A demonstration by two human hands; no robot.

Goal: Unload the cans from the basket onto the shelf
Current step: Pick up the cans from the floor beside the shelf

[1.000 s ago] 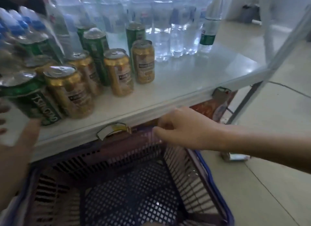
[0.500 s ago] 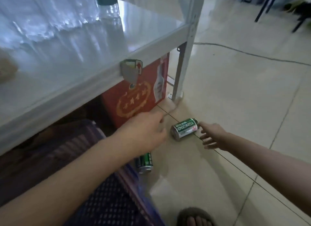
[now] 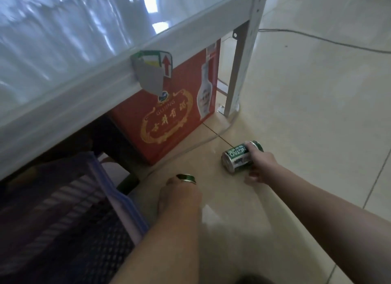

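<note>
At far left we see the basket [image 3: 118, 190], blue-rimmed with dark mesh, standing on the floor [image 3: 306, 114] under the front edge of the shelf [image 3: 118, 72]. What the basket contains cannot be read from this view. Behind it, under the shelf, stands a red box [image 3: 169, 123].

Next comes our left hand [image 3: 179, 196], just right of the basket rim and low to the floor. It is curled over a green can [image 3: 186, 177]; only the can's metal rim shows beyond the knuckles. We cannot tell whether the fingers are fully closed on it or only resting on it. This can's axis cannot be read; the hand covers its body.

Further right lies the second can [image 3: 239, 157], green, on its side on the floor. Its long axis runs from lower left to upper right, with one end facing us at lower left. Our right hand [image 3: 262, 163] is on it from the right: the fingers wrap over the far end and the thumb sits below and apart from the body. We judge this a partial grasp, not yet a firm one.

Key relation: both cans are on the floor, below and in front of the shelf, each directly under its own hand. The shelf surface lies up and to the left of both hands. We judge that the next move is to close each grip, lift, and turn the second can upright before setting it on the shelf.
</note>
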